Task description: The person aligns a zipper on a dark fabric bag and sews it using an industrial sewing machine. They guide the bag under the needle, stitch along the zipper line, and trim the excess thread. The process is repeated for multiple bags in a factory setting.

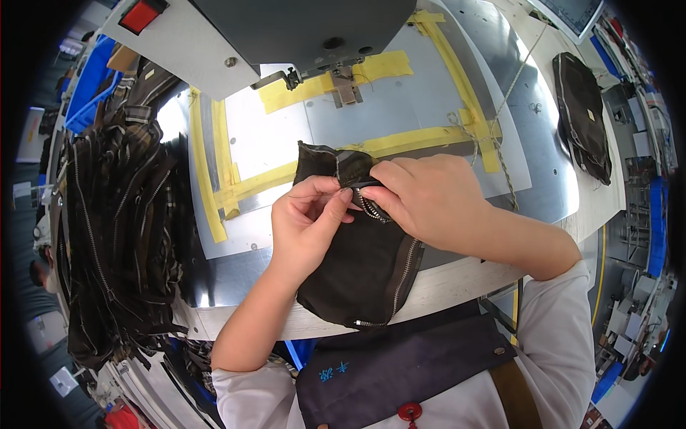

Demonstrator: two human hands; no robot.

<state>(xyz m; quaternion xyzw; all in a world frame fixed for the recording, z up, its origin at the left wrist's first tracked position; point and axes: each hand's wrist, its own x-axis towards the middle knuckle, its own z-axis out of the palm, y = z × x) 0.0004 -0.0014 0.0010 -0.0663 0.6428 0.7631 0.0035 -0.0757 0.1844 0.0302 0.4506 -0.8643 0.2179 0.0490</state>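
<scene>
— Zippered dark fabric piece (350, 264) sits right in front of you, just past your apron (400, 365), with its lower end reaching the near edge of the bench (450, 282).

— And how are you holding it?

— Your left hand (304, 222) has a narrow grip, thumb and fingertips pinching the cloth near its upper part. Your right hand (429, 196) pinches it too, just beside the left, its thumb next to a curled stretch of metal zipper teeth (371, 206). You've another run of teeth down the right side.

— What lies about your hands?

— Left of you, a heap of dark zippered pieces (93, 243), some plaid. Beyond your fingers, yellow tape strips (207, 193) frame a pale sheet (268, 150) on a shiny metal plate (554, 193).

— Farther off, to your right, you have another dark zippered piece (586, 118) lying by itself.

— Past the sheet's near tape, a grey sewing machine head (307, 28) overhangs your work, and a blue bin (89, 89) stands behind the heap.
</scene>
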